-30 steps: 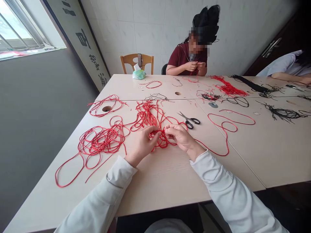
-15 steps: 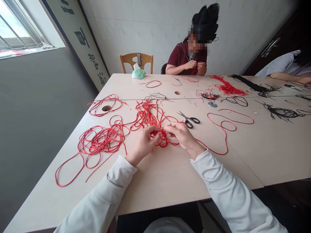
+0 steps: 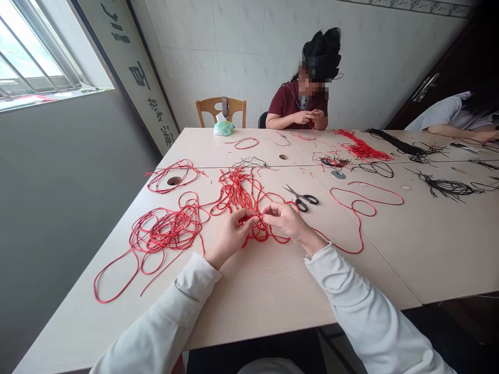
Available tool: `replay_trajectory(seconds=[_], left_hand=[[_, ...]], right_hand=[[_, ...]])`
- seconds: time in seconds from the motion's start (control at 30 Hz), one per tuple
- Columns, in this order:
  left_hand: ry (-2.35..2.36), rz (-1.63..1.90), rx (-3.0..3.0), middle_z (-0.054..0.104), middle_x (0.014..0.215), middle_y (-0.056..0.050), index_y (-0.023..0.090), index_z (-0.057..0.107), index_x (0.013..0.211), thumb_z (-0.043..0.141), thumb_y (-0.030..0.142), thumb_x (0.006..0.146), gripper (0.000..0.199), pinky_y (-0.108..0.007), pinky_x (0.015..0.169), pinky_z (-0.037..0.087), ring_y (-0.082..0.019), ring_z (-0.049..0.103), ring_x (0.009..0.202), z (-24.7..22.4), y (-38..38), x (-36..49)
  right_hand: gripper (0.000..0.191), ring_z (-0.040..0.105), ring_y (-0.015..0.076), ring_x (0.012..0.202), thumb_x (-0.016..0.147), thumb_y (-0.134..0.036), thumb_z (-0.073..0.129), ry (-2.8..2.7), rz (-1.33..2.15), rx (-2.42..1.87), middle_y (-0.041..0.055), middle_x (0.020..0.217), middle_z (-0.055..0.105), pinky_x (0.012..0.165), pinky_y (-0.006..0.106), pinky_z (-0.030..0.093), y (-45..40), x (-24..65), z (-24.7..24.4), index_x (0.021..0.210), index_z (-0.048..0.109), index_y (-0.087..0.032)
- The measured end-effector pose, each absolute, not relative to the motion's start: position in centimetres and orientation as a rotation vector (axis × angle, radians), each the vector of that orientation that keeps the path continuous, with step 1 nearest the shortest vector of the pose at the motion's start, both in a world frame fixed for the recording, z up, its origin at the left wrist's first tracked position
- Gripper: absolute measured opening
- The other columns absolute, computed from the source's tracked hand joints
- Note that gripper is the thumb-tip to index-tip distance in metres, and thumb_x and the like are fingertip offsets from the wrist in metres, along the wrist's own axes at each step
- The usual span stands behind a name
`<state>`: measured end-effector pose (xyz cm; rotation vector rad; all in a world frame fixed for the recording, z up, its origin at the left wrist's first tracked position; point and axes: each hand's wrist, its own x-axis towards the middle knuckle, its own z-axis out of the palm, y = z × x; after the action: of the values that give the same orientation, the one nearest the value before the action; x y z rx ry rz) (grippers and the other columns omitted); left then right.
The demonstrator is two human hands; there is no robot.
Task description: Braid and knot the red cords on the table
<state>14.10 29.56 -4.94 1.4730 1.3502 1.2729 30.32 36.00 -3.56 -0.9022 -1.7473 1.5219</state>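
Red cord bundle [image 3: 237, 193] on table [image 3: 268, 296], between and beyond left hand [image 3: 233, 232] and right hand [image 3: 290, 223]; both pinch cord, fingertips close; best hold snug, tug softly, avoid tangles

You occupy an apparent craft workroom, evidenced by the shared table [image 3: 265, 301], heaped red cord [image 3: 238, 191], black cord bundle [image 3: 446, 187], scissors [image 3: 298, 197], and a co-worker [image 3: 284, 106] handling cord opposite.

L hand [image 3: 233, 231] & R hand [image 3: 289, 222] pinch red braided cord [image 3: 238, 193] btwn them. Blk-handled scissors [image 3: 306, 199] lie open just past R hand; loose red coil [image 3: 167, 229] to L.
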Motion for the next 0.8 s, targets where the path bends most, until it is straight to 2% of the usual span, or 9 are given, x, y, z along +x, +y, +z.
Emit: replay_trajectory(seconds=[0.13,0.2,0.33,0.4,0.5,0.6,0.7,0.8], left_hand=[[1.286,1.313,1.341,0.053,0.064,0.002,0.014,0.065,0.085,0.065,0.047,0.080,0.033,-0.019,0.046,0.031,-0.006,0.038,0.050,-4.6,29.3,14.1],[1.256,1.305,1.233,0.051,0.062,0.004,0.014,0.064,0.086,0.066,0.049,0.079,0.036,-0.019,0.042,0.027,-0.005,0.032,0.045,-4.4,29.2,14.0],[1.237,1.337,1.063,0.054,0.069,0.002,0.014,0.064,0.087,0.070,0.051,0.074,0.040,-0.019,0.040,0.027,-0.004,0.037,0.044,-4.3,29.3,13.9],[1.252,1.346,1.044,0.053,0.064,0.003,0.014,0.065,0.086,0.071,0.052,0.073,0.041,-0.019,0.040,0.028,-0.004,0.037,0.043,-4.2,29.3,14.0],[1.269,1.347,1.082,0.047,0.053,0.005,0.013,0.066,0.084,0.069,0.051,0.075,0.039,-0.020,0.040,0.030,-0.004,0.033,0.039,-4.2,29.2,14.2],[1.301,1.328,1.136,0.044,0.050,0.006,0.014,0.067,0.087,0.065,0.050,0.079,0.037,-0.020,0.038,0.027,-0.005,0.030,0.038,-4.3,29.2,14.4],[1.393,1.355,1.280,0.055,0.060,0.002,0.015,0.069,0.088,0.063,0.046,0.082,0.032,-0.021,0.043,0.032,-0.007,0.040,0.045,-4.5,29.1,14.5],[1.501,1.400,1.490,0.066,0.076,-0.003,0.017,0.073,0.088,0.064,0.039,0.082,0.024,-0.023,0.061,0.043,-0.012,0.054,0.065,-4.7,29.1,14.5]], right_hand=[[0.014,0.040,0.0098,0.058,0.068,-0.029,0.060,-1.579,1.700,-0.911,-0.0054,0.062,0.046,0.057,0.024,0.032,36.1,30.1,-4.2,0.069,0.050,-0.019],[0.015,0.040,0.0104,0.057,0.070,-0.031,0.057,-1.560,1.647,-0.982,-0.0049,0.061,0.045,0.056,0.025,0.033,36.2,30.0,-4.6,0.068,0.047,-0.020],[0.010,0.046,0.0128,0.062,0.078,-0.027,0.055,-1.723,0.913,-1.009,-0.0019,0.067,0.052,0.062,0.027,0.038,35.8,29.9,-4.4,0.072,0.049,-0.020],[0.006,0.048,0.0134,0.065,0.081,-0.023,0.054,-1.816,0.597,-0.902,-0.0005,0.072,0.056,0.066,0.028,0.041,35.1,29.8,-4.0,0.077,0.052,-0.020],[0.006,0.052,0.0142,0.068,0.085,-0.019,0.053,-1.981,0.384,-0.789,0.0009,0.076,0.059,0.069,0.028,0.043,34.3,29.4,-3.8,0.079,0.054,-0.021],[0.008,0.055,0.0151,0.069,0.085,-0.017,0.055,-2.035,0.291,-0.843,0.0015,0.076,0.061,0.068,0.028,0.044,34.2,29.1,-4.0,0.077,0.054,-0.021],[0.008,0.057,0.0155,0.069,0.082,-0.016,0.056,-2.047,0.236,-0.895,0.0012,0.075,0.062,0.067,0.028,0.044,34.4,29.1,-4.4,0.077,0.054,-0.021],[0.008,0.057,0.0163,0.070,0.080,-0.014,0.056,-2.077,0.165,-0.920,0.0016,0.076,0.062,0.069,0.029,0.044,34.5,29.2,-4.5,0.077,0.054,-0.020]])
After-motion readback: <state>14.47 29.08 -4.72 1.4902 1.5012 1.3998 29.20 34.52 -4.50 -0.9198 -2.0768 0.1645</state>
